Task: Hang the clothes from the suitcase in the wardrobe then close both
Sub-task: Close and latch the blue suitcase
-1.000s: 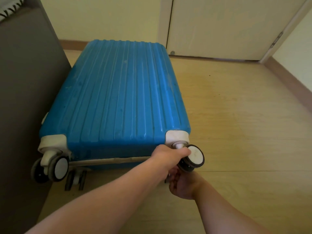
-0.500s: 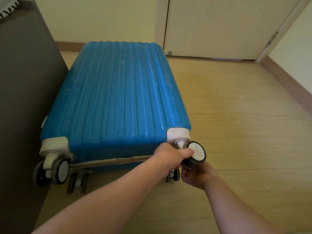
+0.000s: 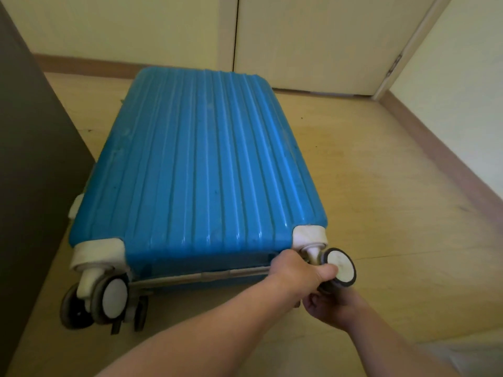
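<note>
Both hands [image 3: 300,273] still grip the shut suitcase's [image 3: 198,164] wheel [image 3: 340,268], now farther from the cabinet [image 3: 30,164].

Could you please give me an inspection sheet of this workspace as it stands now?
Surface: pale wood floor, a few dark specks.
Job's things: blue suitcase lying flat, shut, wheels toward the camera; no clothes in view.
Clutter: nothing seen.
Hands: left hand and right hand both closed at the near right wheel.
Cables: nothing seen.
Surroundings: dark panel beside the suitcase on the left; closed door behind.
</note>
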The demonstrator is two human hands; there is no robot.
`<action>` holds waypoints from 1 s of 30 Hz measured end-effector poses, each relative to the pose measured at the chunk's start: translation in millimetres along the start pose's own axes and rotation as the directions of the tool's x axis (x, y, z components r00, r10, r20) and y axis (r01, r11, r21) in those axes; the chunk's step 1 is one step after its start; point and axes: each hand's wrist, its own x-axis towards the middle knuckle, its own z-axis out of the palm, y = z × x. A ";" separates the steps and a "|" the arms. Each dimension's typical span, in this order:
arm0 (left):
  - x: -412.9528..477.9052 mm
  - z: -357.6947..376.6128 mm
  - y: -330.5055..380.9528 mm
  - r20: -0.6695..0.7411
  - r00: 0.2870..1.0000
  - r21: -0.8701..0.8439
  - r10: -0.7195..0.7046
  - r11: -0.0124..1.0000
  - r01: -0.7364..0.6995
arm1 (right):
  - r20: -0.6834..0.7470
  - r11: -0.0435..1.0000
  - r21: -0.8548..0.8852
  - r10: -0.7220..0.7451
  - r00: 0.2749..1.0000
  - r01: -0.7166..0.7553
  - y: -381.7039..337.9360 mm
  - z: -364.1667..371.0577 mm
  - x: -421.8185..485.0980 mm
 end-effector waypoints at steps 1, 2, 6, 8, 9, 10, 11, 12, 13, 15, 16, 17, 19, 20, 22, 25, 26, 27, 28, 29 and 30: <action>0.2 -5.1 -2.0 0.013 1.000 0.014 -0.004 1.000 0.004 | 0.003 0.998 -0.066 0.009 1.000 -0.009 0.8 0.8 -0.7; 0.1 -13.0 -4.2 0.026 1.000 0.025 -0.003 1.000 0.003 | 0.007 0.992 -0.128 0.026 1.000 -0.025 2.3 2.2 -0.5; -5.9 -57.8 -10.2 0.065 0.998 0.155 0.002 0.988 -0.012 | -0.015 0.912 -0.399 0.100 0.995 -0.097 9.1 10.1 14.7; -12.4 -85.7 -15.3 0.076 0.997 0.206 0.009 0.978 -0.025 | -0.024 0.823 -0.559 0.106 0.994 -0.101 18.0 20.6 25.5; -15.1 -96.2 -16.2 0.083 0.996 0.248 0.011 0.968 -0.031 | -0.022 0.781 -0.617 0.105 0.994 -0.096 20.8 24.1 28.9; -20.4 -111.3 -19.6 0.073 0.997 0.304 0.004 0.952 -0.026 | -0.016 0.743 -0.662 0.115 0.993 -0.097 28.5 31.6 33.2; -25.3 -125.1 -22.5 0.069 0.998 0.356 -0.003 0.934 -0.022 | -0.012 0.704 -0.703 0.126 0.992 -0.098 35.5 39.0 35.6; -29.9 -137.6 -24.2 0.071 0.997 0.401 -0.019 0.916 -0.012 | -0.005 0.658 -0.748 0.132 0.991 -0.091 41.6 45.4 37.6; -33.8 -149.3 -25.5 0.082 0.996 0.442 -0.035 0.897 -0.005 | 0.004 0.604 -0.793 0.133 0.991 -0.078 47.2 51.6 39.3; -41.5 -171.7 -27.4 0.123 0.991 0.507 -0.060 0.862 -0.011 | 0.026 0.508 -0.860 0.125 0.992 -0.042 57.0 64.0 40.6; -45.9 -182.2 -27.3 0.144 0.987 0.515 -0.071 0.857 -0.013 | 0.034 0.472 -0.881 0.117 0.992 -0.025 60.4 68.6 40.7; -50.1 -192.7 -27.5 0.157 0.984 0.507 -0.083 0.862 -0.009 | 0.040 0.447 -0.894 0.105 0.994 -0.011 62.7 72.8 40.6; -53.4 -211.1 -30.5 0.135 0.986 0.463 -0.100 0.886 0.026 | 0.054 0.418 -0.908 0.075 0.996 0.018 62.6 76.7 40.6; -53.6 -219.2 -34.6 0.100 0.990 0.442 -0.104 0.896 0.049 | 0.061 0.397 -0.917 0.061 0.996 0.032 62.1 77.5 39.9; -50.8 -232.1 -47.3 -0.016 0.993 0.396 -0.119 0.911 0.116 | 0.067 0.363 -0.930 0.029 0.997 0.052 61.9 80.6 39.1; -43.9 -234.4 -63.7 -0.198 0.966 0.204 -0.165 0.957 0.205 | 0.042 0.398 -0.915 -0.069 0.997 0.066 61.7 89.8 39.7; -42.2 -232.1 -65.6 -0.226 0.956 0.108 -0.186 0.971 0.215 | 0.026 0.442 -0.894 -0.123 0.992 0.078 61.3 93.8 41.1; -40.4 -228.2 -64.5 -0.232 0.950 0.020 -0.211 0.975 0.221 | 0.010 0.492 -0.865 -0.177 0.984 0.098 60.3 98.0 41.7; -38.3 -223.8 -63.0 -0.236 0.945 -0.037 -0.225 0.974 0.222 | 0.001 0.529 -0.840 -0.222 0.975 0.121 59.8 102.0 42.2; -36.8 -218.9 -59.5 -0.238 0.942 -0.071 -0.235 0.972 0.224 | -0.003 0.551 -0.822 -0.257 0.966 0.143 59.4 105.6 43.0; -33.7 -214.4 -56.3 -0.248 0.940 -0.082 -0.233 0.972 0.219 | -0.001 0.564 -0.809 -0.284 0.959 0.166 58.8 108.9 43.7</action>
